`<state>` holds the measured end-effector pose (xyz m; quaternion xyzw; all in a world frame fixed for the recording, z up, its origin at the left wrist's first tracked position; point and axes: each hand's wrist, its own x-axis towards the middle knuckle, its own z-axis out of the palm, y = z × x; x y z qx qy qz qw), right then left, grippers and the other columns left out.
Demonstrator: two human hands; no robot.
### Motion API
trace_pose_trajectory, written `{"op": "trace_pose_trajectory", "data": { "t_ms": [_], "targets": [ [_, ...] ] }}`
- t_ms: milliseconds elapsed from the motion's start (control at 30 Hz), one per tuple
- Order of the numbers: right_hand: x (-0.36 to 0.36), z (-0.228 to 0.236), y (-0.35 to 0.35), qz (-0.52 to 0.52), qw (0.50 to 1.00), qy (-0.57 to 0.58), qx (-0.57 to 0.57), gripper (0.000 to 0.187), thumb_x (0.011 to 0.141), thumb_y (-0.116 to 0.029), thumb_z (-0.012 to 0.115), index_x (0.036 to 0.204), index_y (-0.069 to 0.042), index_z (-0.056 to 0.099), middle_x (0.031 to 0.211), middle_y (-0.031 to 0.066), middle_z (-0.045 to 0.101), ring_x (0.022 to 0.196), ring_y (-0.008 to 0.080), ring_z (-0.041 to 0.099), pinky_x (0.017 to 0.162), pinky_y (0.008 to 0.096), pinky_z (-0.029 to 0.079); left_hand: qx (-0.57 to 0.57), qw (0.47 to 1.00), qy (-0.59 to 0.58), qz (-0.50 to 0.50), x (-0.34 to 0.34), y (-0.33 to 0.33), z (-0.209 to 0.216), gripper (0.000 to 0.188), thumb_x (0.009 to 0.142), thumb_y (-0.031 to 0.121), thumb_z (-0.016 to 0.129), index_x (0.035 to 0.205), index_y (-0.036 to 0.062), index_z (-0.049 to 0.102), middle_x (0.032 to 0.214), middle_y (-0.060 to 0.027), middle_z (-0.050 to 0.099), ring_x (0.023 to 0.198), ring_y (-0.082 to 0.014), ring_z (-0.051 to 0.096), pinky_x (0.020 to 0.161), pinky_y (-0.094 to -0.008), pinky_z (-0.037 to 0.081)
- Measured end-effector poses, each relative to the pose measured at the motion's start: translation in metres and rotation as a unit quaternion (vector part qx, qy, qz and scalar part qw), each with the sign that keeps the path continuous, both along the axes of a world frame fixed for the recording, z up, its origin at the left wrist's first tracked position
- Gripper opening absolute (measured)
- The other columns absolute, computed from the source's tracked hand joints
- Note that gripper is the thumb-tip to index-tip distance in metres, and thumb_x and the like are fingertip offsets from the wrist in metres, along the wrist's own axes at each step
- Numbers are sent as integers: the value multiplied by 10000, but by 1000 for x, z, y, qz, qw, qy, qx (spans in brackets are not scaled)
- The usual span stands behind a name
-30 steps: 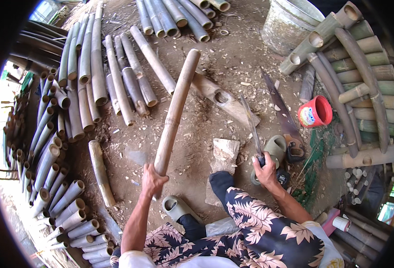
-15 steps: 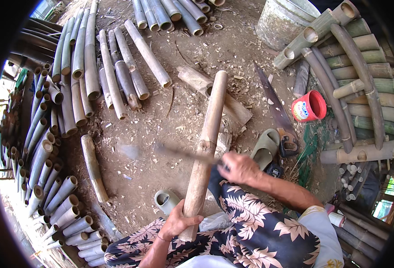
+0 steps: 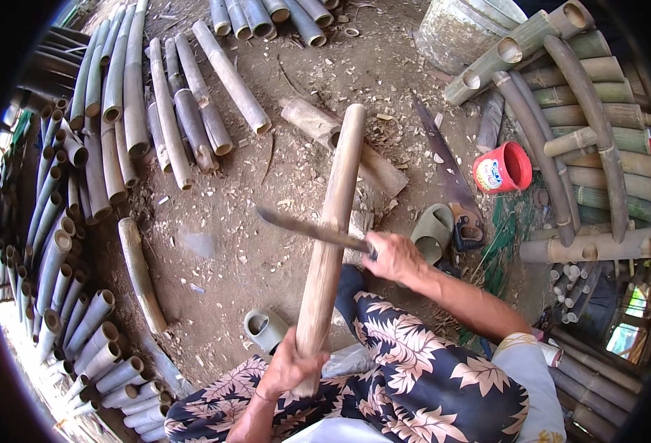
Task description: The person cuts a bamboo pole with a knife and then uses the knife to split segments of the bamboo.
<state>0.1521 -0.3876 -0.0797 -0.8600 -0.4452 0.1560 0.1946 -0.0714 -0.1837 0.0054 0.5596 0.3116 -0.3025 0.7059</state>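
My left hand point(image 3: 291, 367) is wrapped round the lower end of a bamboo pole point(image 3: 338, 193), which slants up and away from my lap. Its far end lies over another bamboo piece point(image 3: 373, 168) on the ground. In my right hand point(image 3: 393, 256) is the handle of a long machete point(image 3: 303, 227). The dark blade, its tip toward the left, crosses over the middle of the pole. I cannot tell whether blade and pole touch.
Cut bamboo lengths point(image 3: 135, 88) lie at the far left, with more stacked along the left edge. Rightward are a handsaw point(image 3: 443, 159), a red tub point(image 3: 504, 168), a bamboo rack point(image 3: 598, 125) and a large bucket point(image 3: 455, 33). Green sandals point(image 3: 432, 230) and wood chips litter the dirt floor.
The machete, blurred by motion before, now shows sharply, a little higher over the pole. The whole scene has shifted slightly left and up in view. Both grips stay the same.
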Motion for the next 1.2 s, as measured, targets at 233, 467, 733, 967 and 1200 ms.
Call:
{"op": "trace_pose_trajectory", "data": {
  "t_ms": [233, 467, 733, 967, 1200],
  "targets": [
    [-23, 24, 0, 189, 982, -10, 26, 317, 768, -308, 737, 843, -69, 542, 726, 125, 614, 637, 317, 648, 537, 428, 547, 32, 998, -45, 13, -4, -2, 2, 743, 753, 238, 792, 1304, -93, 420, 1098, -163, 618, 991, -224, 600, 895, -349, 484],
    [-21, 19, 8, 60, 994, 77, 51, 275, 767, -256, 724, 799, -72, 523, 674, 109, 582, 592, 258, 618, 492, 408, 510, 14, 996, -74, 40, 7, -1, -5, 759, 760, 249, 790, 1314, -110, 416, 1100, -166, 622, 991, -208, 593, 888, -327, 482],
    [16, 5, 11, -45, 997, 57, -6, 227, 840, -229, 673, 870, -48, 538, 650, 81, 589, 511, 187, 578, 408, 347, 488, 2, 999, -35, 35, 19, 2, 3, 743, 740, 249, 802, 1309, -72, 448, 1064, -113, 612, 940, -174, 586, 847, -316, 485],
    [57, -18, 6, -127, 991, -12, -34, 231, 850, -242, 663, 794, -50, 547, 554, 67, 550, 447, 201, 555, 393, 352, 471, -39, 998, 10, 37, 11, -3, 6, 722, 733, 238, 811, 1283, -68, 457, 998, -108, 619, 862, -182, 623, 783, -322, 518],
    [37, 1, 15, 19, 995, -77, 67, 228, 803, -236, 713, 787, -78, 549, 654, 92, 605, 544, 216, 608, 465, 345, 519, -123, 984, 29, 127, 8, -3, 7, 757, 715, 237, 838, 1282, -84, 455, 966, -130, 638, 780, -229, 667, 717, -354, 565]
  ]
}}
